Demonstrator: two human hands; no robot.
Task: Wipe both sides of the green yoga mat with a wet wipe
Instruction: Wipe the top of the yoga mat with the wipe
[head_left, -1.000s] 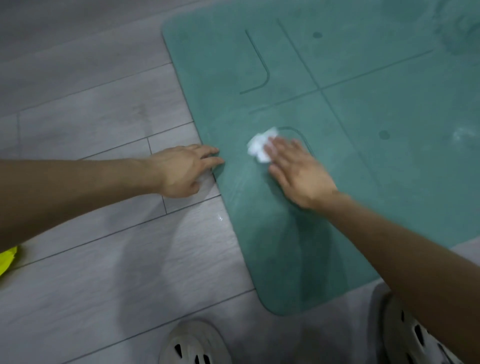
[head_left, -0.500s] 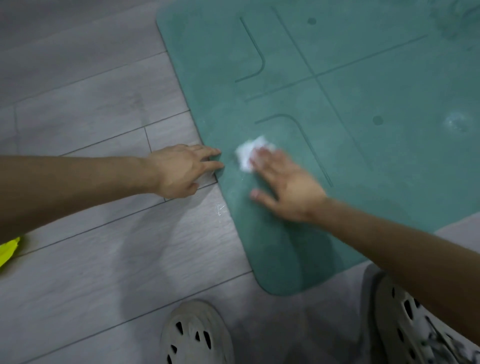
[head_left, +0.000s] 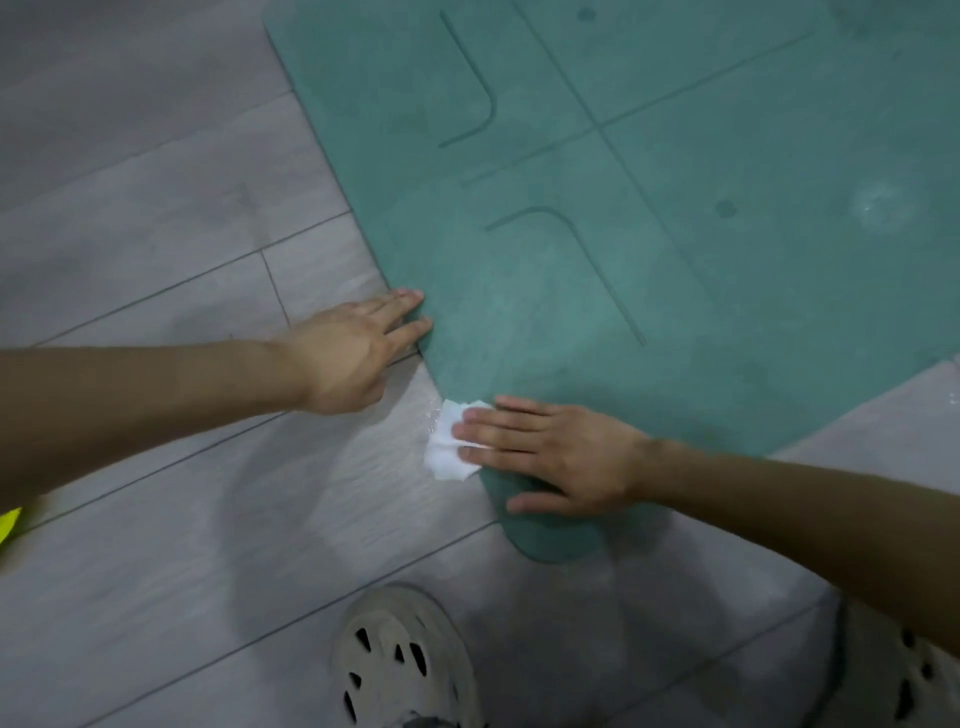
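The green yoga mat (head_left: 649, 270) lies flat on the floor, printed with dark alignment lines, its near corner rounded. My right hand (head_left: 550, 454) lies flat with straight fingers near that corner and presses a crumpled white wet wipe (head_left: 447, 449) at the mat's left edge; part of the wipe overhangs onto the floor. My left hand (head_left: 358, 348) rests flat on the floor, its fingertips touching the mat's left edge.
Grey wood-look floor planks (head_left: 156, 260) surround the mat. Two pale perforated clogs are at the bottom, one (head_left: 405, 660) in the middle and one (head_left: 904, 675) at the right. A yellow-green object (head_left: 8, 525) peeks in at the left edge.
My right hand has slid the wipe toward me and leftward, from the mat's inner area to its left edge near the corner. The left hand has stayed at the mat's edge.
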